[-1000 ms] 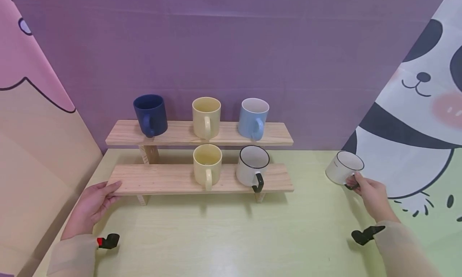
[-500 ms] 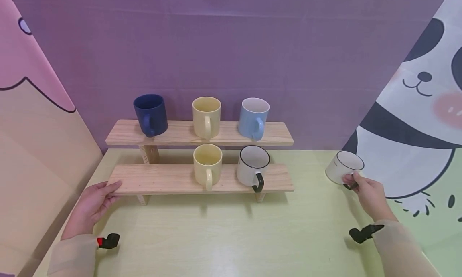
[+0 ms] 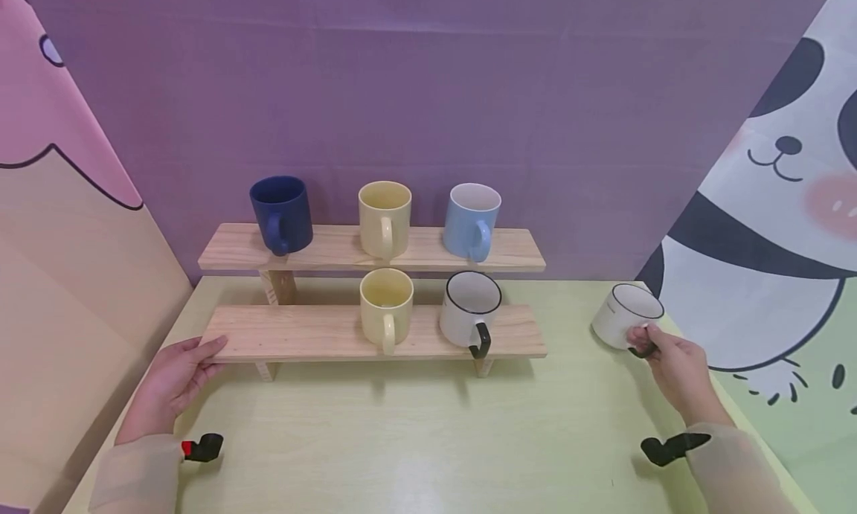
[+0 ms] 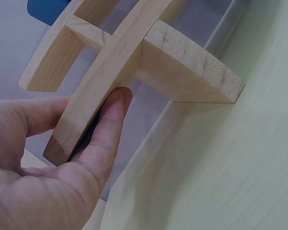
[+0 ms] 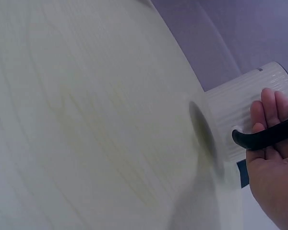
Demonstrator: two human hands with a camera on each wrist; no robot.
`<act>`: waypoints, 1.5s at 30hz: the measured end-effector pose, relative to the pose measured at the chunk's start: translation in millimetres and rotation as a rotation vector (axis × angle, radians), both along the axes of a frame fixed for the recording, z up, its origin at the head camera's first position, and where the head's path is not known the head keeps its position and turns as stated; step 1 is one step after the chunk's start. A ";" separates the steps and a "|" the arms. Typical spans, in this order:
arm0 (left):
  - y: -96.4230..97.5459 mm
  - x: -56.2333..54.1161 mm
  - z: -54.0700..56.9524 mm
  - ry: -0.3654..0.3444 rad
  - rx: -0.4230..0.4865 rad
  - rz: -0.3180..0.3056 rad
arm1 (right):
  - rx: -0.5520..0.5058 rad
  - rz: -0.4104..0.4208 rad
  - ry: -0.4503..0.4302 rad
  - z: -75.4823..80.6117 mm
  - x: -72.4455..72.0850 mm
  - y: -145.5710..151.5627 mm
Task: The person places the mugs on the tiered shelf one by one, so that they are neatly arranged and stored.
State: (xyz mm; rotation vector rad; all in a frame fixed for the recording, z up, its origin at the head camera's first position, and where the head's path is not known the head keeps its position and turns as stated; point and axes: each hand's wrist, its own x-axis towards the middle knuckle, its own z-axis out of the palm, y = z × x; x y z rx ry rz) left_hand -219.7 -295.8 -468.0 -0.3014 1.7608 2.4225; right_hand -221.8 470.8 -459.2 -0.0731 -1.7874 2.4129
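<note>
My left hand [image 3: 177, 380] pinches the left end of the lower board of a two-tier wooden shelf [image 3: 268, 332], thumb on top and fingers curled beneath, as the left wrist view shows. At the right, my right hand [image 3: 683, 369] grips the black handle of a white mug [image 3: 616, 317] with a dark rim. In the right wrist view the mug's base is close over the table, a dark shadow beside it. A yellow mug [image 3: 378, 313] and another white mug [image 3: 462, 320] with a black handle stand on the lower board, right of its bare left part.
Along the upper board stand a dark blue mug [image 3: 289, 216], a second yellow mug [image 3: 375, 227] and a light blue mug [image 3: 462, 231]. A pale table [image 3: 428, 439] lies below, with a purple backdrop [image 3: 428, 112] behind and a panda-printed panel [image 3: 770, 298] at the right.
My right hand has drawn the white mug a little left and towards me, and the mug has tilted slightly. The left hand and the mugs on the shelf stay where they were.
</note>
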 end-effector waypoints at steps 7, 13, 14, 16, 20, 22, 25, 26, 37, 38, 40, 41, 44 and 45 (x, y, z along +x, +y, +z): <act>1.2 0.5 1.5 -0.001 -0.006 0.001 | 0.014 0.042 0.067 10.5 11.5 -14.2; 1.2 0.9 1.7 0.008 -0.008 -0.002 | 0.032 0.098 0.124 28.6 24.3 -28.7; 1.1 0.9 1.5 0.007 -0.005 -0.001 | 0.029 0.108 0.133 31.7 26.2 -30.8; 0.8 1.1 1.3 0.002 0.004 0.003 | 0.022 0.129 0.149 37.8 29.8 -35.1; 0.4 1.3 1.1 -0.005 0.024 0.007 | 0.002 0.179 0.165 48.3 36.8 -42.8; 0.4 1.3 1.1 -0.003 0.028 0.006 | -0.008 0.197 0.178 52.3 40.3 -47.2; 0.5 1.3 1.4 0.002 0.031 0.002 | -0.018 0.224 0.213 57.8 44.8 -54.0; 0.6 1.3 1.5 0.004 0.031 0.001 | -0.013 0.229 0.226 59.8 46.3 -56.5; 1.2 0.7 2.1 0.010 0.010 -0.004 | 0.053 0.386 0.311 80.0 64.1 -80.5; 1.1 0.6 1.8 0.010 0.006 -0.004 | 0.056 0.400 0.313 81.2 65.9 -82.9; 1.1 0.7 1.2 0.011 0.000 -0.006 | 0.057 0.426 0.323 82.8 69.0 -87.5; 1.2 0.9 1.1 0.010 0.001 -0.004 | 0.055 0.438 0.320 83.4 70.0 -89.4; 1.0 1.1 0.2 0.015 -0.004 -0.008 | 0.062 0.473 0.320 84.3 73.2 -94.4; 1.1 1.2 0.2 0.015 -0.002 -0.007 | 0.062 0.492 0.324 84.5 73.8 -95.7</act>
